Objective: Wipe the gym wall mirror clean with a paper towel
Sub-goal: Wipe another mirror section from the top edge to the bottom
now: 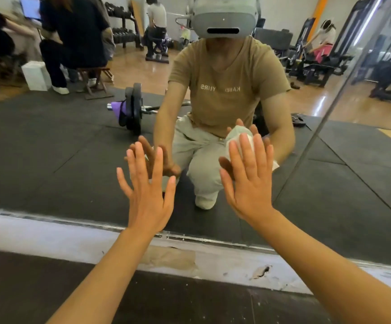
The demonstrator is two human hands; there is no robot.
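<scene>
The wall mirror point(61, 148) fills most of the view and reaches down to a metal bottom edge above a white wall strip. My right hand point(248, 181) lies flat with straight, spread fingers and presses a crumpled white paper towel point(237, 136) against the glass. The towel shows above and beside the fingers. My left hand point(146, 190) is held up flat with spread fingers at the mirror, a little left of the right one; it holds nothing. Whether the left palm touches the glass is unclear.
The mirror's bottom edge point(189, 237) runs across low down, above a chipped white wall strip point(49, 237) and dark floor mat point(143, 300). A vertical mirror seam point(318, 127) stands to the right. Reflected: a barbell, gym machines, seated people.
</scene>
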